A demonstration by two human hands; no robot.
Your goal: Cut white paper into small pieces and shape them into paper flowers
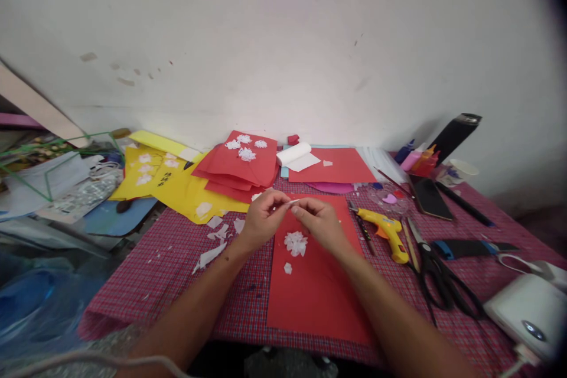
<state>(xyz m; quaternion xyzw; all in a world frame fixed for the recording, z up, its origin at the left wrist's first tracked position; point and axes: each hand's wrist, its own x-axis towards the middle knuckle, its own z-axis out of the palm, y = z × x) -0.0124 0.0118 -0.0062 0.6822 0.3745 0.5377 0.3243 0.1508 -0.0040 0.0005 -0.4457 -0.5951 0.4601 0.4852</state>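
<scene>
My left hand point(264, 218) and my right hand point(321, 221) meet above a red paper sheet point(314, 307). Between their pinched fingertips is a small strip of white paper point(292, 202), mostly hidden by the fingers. Just below the hands, a ruffled white paper flower point(295, 244) lies on the sheet. Nearer to me on the same sheet sits a smaller white paper piece point(287, 269). White paper scraps point(210, 257) are scattered left of the sheet, on the checked tablecloth point(177, 283).
At the back, red cards point(234, 168) bear several white flowers, beside a white paper roll point(295, 155). Yellow paper point(186, 192) lies left. On the right are a yellow glue gun point(385, 227), black scissors point(443, 280), a blue-black knife point(465, 249), a phone point(429, 198) and a white device point(527, 313).
</scene>
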